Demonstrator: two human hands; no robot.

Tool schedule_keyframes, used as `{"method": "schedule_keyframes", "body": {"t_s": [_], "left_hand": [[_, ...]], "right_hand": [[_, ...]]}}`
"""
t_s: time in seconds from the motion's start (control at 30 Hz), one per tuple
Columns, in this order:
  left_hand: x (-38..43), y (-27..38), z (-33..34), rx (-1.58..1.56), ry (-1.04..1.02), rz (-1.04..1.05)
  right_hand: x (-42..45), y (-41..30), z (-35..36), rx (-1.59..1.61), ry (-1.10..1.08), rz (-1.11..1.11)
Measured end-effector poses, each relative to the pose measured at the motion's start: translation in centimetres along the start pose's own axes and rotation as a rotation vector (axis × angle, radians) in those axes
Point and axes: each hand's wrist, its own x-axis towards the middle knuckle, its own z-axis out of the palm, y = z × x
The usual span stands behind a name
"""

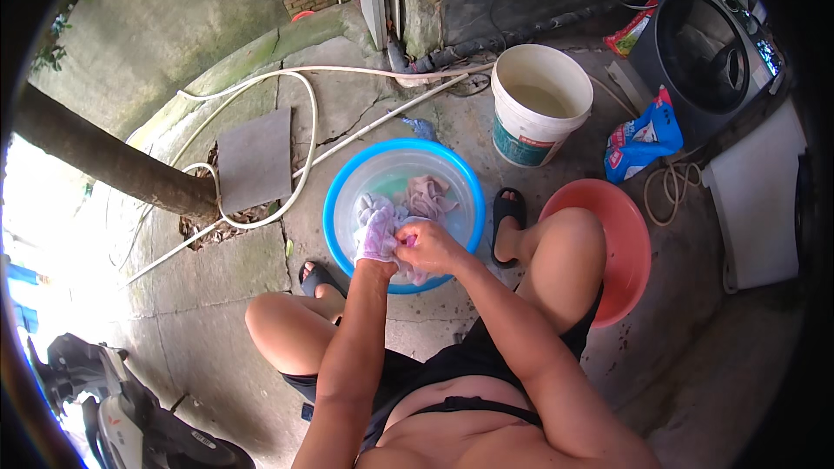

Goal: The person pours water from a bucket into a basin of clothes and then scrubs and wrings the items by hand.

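A wet white and pink cloth covers my left hand down to the wrist, hiding its fingers. Close against it, my right hand has its fingers closed on a small pink thing, too hidden to tell whether it is soap or a fold of fabric. Both hands are over a clear plastic basin with a blue rim, set on the concrete between my feet. In the basin's water lie a greyish-pink cloth and more pale fabric, part of it under my hands.
A white bucket holding water stands beyond the basin, at right. A red basin sits beside my right knee. Farther right are a blue detergent bag and a front-loading washing machine. A hose loops near a tree trunk.
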Motion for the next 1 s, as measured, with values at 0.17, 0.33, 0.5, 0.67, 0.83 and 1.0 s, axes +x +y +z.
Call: {"method": "schedule_keyframes", "body": {"t_s": [0.17,0.33,0.5,0.67,0.83,1.0], "left_hand": [[-0.4,1.5,-2.0,0.074,-0.067,0.036],[-1.2,-0.1,-0.2,-0.068,-0.105,0.149],[0.5,-2.5,-4.4,0.601,-0.171,0.434],[2.9,-4.3,-6.7,0.198,-0.287,0.408],[1.5,-4.9,-7.3,-0.443,-0.516,0.215],[0.0,-7.2,1.1,-0.483,-0.444,-0.017]], "right_hand": [[1.7,0.5,-0.2,0.259,0.188,0.03],[2.7,-0.4,-1.6,1.04,0.272,0.262],[2.4,-3.3,0.7,1.175,0.193,0.355],[1.4,-1.2,5.0,0.17,0.475,-0.135],[-1.3,-5.5,5.5,-0.252,0.375,-0.396],[3.6,2.9,1.4,-0.545,0.713,-0.215]]}}
